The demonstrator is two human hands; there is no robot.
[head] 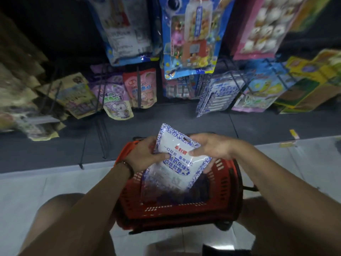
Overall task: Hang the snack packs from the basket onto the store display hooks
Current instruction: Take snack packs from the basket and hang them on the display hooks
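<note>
Head view: left hand (142, 154) and right hand (210, 146), fingers curled, grip white-blue snack pack (177, 159) over red basket (227, 182).

Shop: hung snack packs (188, 43), shopping basket (224, 183).

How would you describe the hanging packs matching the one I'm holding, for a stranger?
Start at the dark display wall; follow its lower row to just right of centre. The matching packs hang there, left of a pastel pack. Only they, like the held pack, are white with a blue patterned border.
</note>
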